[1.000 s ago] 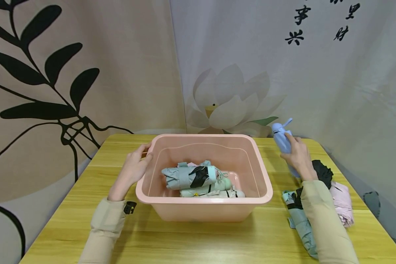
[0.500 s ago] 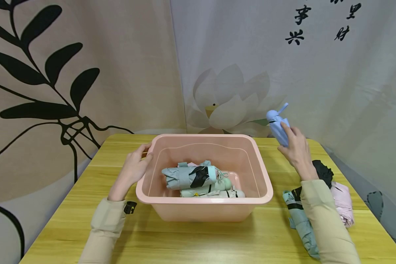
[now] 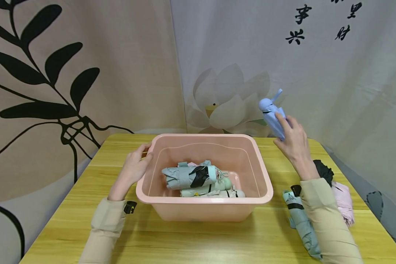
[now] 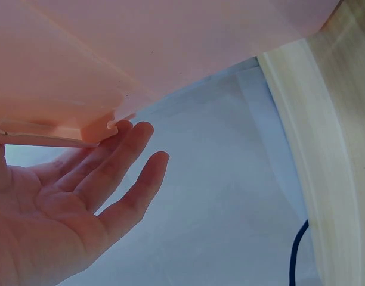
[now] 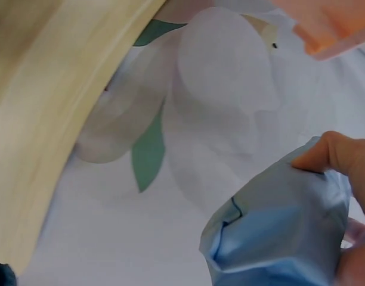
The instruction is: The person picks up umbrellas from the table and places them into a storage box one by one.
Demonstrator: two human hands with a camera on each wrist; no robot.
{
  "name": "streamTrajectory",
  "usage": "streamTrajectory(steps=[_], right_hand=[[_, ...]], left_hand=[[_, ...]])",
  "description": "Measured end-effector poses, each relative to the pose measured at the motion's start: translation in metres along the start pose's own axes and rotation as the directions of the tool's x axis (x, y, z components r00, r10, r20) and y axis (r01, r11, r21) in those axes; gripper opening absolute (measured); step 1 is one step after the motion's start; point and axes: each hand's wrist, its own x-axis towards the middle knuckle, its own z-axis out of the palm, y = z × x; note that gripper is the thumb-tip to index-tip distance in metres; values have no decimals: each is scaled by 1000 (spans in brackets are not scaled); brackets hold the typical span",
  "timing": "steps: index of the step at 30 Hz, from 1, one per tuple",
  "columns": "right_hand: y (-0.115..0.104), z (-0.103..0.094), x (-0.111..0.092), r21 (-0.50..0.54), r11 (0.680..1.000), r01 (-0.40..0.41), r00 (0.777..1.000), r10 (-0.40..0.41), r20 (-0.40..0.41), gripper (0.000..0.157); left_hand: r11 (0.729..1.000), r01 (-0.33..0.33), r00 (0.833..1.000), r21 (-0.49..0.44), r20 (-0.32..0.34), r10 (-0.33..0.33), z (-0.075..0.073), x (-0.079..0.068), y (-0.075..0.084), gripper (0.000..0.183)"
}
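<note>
My right hand (image 3: pixel 294 145) grips a folded periwinkle-blue umbrella (image 3: pixel 271 114), raised over the table's far right part. Its rounded handle end and loop point up and away; in the right wrist view the thumb presses on the blue cloth (image 5: pixel 272 220). At the left rim of a pink plastic tub (image 3: pixel 204 200), my left hand (image 3: pixel 135 165) holds on, the fingers under the lip in the left wrist view. Inside the tub lie folded umbrellas: a grey-blue one (image 3: pixel 184 178) with a black strap on top, a mint one (image 3: pixel 198 191) and a white one (image 3: pixel 217 194) below.
Right of the tub, beside and partly behind my right sleeve, lie a teal folded umbrella (image 3: pixel 301 223), a black one (image 3: pixel 323 171) and a pale pink one (image 3: pixel 342 201). The wooden table (image 3: pixel 198 242) ends at a printed curtain (image 3: pixel 234 55) behind.
My right hand has lifted the blue umbrella up from the table and a little to the left. The left hand and the tub have stayed in place.
</note>
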Motion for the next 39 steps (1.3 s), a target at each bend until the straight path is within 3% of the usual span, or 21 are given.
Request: streamTrajectory(steps=[23, 31, 39], right_hand=[[-59, -29, 22, 34, 981, 188, 982, -189, 1, 80], [-85, -31, 32, 43, 955, 293, 955, -295, 43, 72], [-109, -30, 39, 50, 916, 397, 909, -400, 117, 69]], left_hand=[[1000, 5, 1000, 11, 10, -5, -2, 0, 0, 49], [1000, 8, 1000, 11, 9, -8, -2, -1, 1, 49], [1000, 17, 1000, 9, 16, -17, -3, -1, 1, 49]])
